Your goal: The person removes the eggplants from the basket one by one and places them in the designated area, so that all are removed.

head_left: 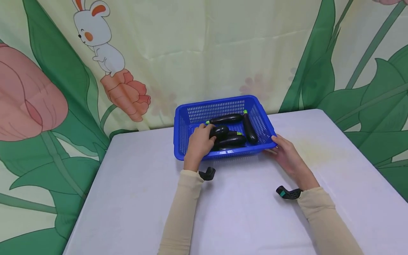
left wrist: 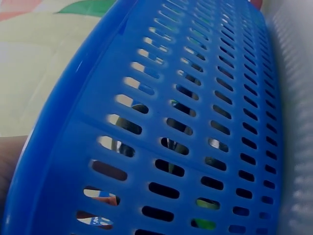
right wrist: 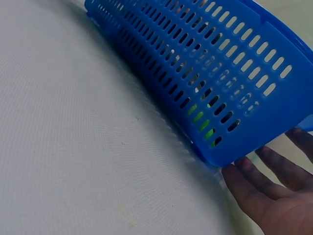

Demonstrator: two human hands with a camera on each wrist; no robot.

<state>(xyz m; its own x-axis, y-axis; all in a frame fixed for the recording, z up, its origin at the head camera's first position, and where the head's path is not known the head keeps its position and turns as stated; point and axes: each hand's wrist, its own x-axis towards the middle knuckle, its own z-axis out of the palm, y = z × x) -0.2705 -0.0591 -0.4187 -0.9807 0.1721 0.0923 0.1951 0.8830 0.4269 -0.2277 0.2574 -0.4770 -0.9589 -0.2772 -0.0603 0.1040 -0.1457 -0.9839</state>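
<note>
A blue slotted plastic basket (head_left: 220, 102) holds several dark, glossy eggplants with green stem ends. Reaching over the near rim, my left hand (head_left: 199, 143) grips an eggplant (head_left: 220, 131) inside, its fingers partly hidden behind it. Another eggplant (head_left: 231, 141) lies just in front of that one, one (head_left: 227, 118) along the back and one (head_left: 250, 129) at the right. My right hand (head_left: 285, 152) holds the basket's near right corner, thumb on the rim. In the right wrist view, fingers (right wrist: 242, 188) touch the lower corner. The basket's slotted wall (left wrist: 195, 98) fills most of the left wrist view.
A white-covered table (head_left: 248, 212) carries the basket near its back edge. Behind it hangs a printed curtain (head_left: 242, 46) with a rabbit, leaves and flowers. Each wrist wears a small black camera mount (head_left: 288, 193).
</note>
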